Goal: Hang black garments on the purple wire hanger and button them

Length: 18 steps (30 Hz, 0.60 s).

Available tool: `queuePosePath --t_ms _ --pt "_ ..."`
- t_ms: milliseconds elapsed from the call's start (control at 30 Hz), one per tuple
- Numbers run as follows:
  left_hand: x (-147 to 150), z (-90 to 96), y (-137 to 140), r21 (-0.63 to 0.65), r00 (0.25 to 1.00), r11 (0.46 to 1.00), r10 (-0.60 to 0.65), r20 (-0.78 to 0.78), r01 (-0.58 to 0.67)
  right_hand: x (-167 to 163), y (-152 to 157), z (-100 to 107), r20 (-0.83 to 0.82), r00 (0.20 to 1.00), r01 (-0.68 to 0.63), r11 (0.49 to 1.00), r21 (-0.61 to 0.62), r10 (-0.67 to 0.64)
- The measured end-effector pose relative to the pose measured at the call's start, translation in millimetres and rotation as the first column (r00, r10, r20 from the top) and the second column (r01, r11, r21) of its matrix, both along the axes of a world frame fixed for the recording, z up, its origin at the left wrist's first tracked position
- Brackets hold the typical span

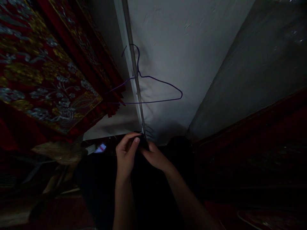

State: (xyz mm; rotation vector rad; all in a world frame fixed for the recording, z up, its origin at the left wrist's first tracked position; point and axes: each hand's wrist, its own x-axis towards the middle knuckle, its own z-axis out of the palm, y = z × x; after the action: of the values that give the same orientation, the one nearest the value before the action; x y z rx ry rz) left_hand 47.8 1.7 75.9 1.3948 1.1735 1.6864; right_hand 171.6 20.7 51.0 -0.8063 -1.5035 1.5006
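Both of my hands meet low in the middle of the head view, around a small black item (143,141) whose kind is too dark to make out. My left hand (126,150) is closed on its left side, thumb bent up and fingers curled over the top. From the right, my right hand (154,156) grips the same item, its fingers mostly hidden behind it. Above the hands, a purple wire hanger (163,101) hangs by its hook on a narrow pale rail (134,68), with no garment on it.
On the left hangs red cloth (59,73) with gold and silver embroidery. Behind the rail is a pale wall (172,41). A wooden piece (59,153) stands lower left, near a small bright blurred patch (100,148). More dark red cloth (259,118) lies along the right.
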Motion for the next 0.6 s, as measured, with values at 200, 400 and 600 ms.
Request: queuePosePath --t_ms 200,400,600 --pt "-30.4 -35.3 5.7 -0.223 0.958 0.934 -0.287 0.002 0.28 25.8 7.9 40.4 0.155 0.974 -0.172 0.985 0.017 0.167" --pt "-42.5 -62.9 7.6 -0.471 0.785 0.763 -0.583 -0.208 0.442 49.3 38.0 100.4 0.607 0.735 -0.541 0.8 0.257 0.302" --pt "-61.0 -30.6 24.7 -0.371 0.878 0.848 -0.455 -0.146 0.378 52.4 85.2 112.6 0.363 0.908 -0.074 0.77 0.633 -0.211"
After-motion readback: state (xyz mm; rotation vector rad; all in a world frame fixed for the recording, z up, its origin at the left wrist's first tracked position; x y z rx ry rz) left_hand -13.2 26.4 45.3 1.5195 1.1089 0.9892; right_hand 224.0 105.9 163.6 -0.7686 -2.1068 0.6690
